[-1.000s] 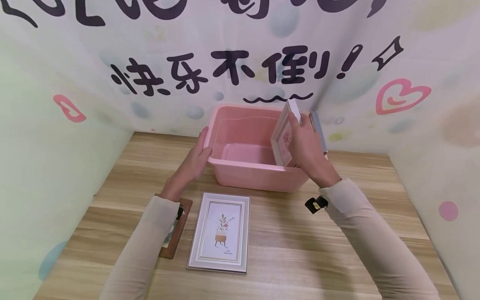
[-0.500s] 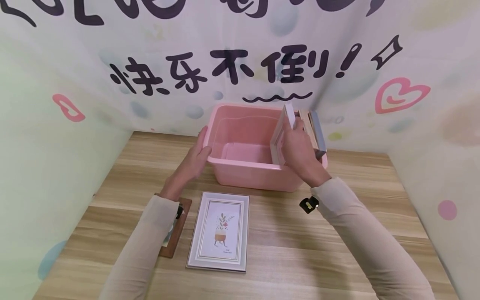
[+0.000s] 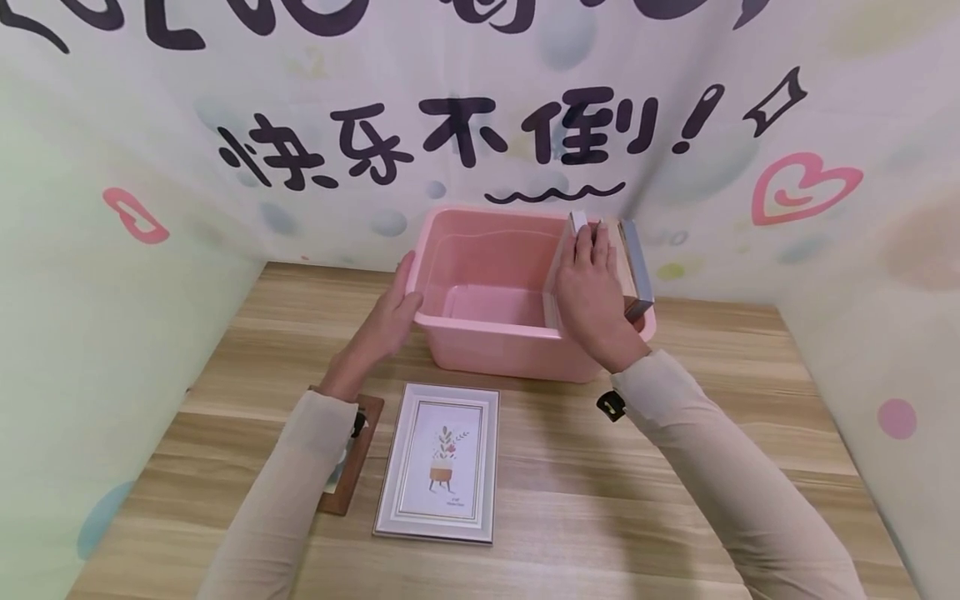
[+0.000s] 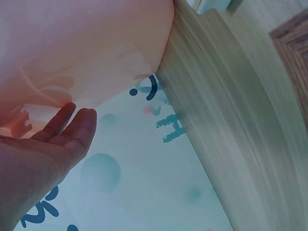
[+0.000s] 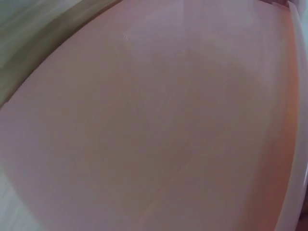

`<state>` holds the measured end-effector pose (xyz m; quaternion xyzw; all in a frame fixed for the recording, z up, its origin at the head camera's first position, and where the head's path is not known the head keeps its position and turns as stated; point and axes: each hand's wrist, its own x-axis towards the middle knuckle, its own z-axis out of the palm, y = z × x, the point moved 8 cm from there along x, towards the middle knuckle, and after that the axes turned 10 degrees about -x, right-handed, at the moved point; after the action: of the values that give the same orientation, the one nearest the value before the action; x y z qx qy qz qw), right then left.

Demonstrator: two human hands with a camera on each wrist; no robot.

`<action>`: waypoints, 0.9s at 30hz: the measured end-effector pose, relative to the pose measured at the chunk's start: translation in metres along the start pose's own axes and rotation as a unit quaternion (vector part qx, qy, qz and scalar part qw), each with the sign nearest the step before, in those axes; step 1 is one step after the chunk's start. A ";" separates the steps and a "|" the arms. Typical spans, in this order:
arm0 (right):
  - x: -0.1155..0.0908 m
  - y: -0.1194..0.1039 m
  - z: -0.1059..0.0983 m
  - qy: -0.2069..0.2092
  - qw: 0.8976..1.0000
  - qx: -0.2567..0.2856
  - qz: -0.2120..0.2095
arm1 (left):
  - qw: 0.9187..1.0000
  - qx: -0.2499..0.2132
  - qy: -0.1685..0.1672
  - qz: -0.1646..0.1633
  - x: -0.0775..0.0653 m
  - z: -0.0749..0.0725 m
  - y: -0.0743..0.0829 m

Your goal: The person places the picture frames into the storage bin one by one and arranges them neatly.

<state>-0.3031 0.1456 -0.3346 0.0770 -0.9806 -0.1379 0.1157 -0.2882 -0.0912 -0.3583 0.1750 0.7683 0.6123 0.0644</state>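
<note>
Head view has the right hand, fingers straight, resting over the white frame, which stands on edge, front to back, inside the pink basin, whose far left rim the left hand grips

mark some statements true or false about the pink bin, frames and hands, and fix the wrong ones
1. The left hand is at the left end of the pink bin. True.
2. The plant-picture frame stands inside the bin. False: that frame lies flat on the table.
3. The left sleeve partly hides the brown frame. True.
4. The right hand rests on the table. False: the right hand is over items in the bin.
</note>
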 end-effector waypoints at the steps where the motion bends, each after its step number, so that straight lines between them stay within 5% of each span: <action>1: 0.000 0.000 0.000 -0.003 1.000 -0.010 -0.002 | 1.000 -0.001 0.000 0.000 0.000 0.000 0.000; 10: -0.003 0.011 0.004 -0.041 0.998 -0.043 0.031 | 1.000 0.001 0.000 -0.001 -0.001 -0.001 0.002; 16: -0.005 0.017 0.006 -0.069 0.997 -0.013 0.033 | 1.000 -0.003 0.000 0.003 -0.001 0.000 0.002; 27: -0.013 0.024 -0.010 -0.016 0.998 0.060 0.033 | 1.000 0.013 0.005 -0.010 -0.002 0.000 0.003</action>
<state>-0.2908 0.1680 -0.3214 0.0487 -0.9908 -0.0765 0.1000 -0.2854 -0.0916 -0.3557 0.1655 0.7780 0.6026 0.0645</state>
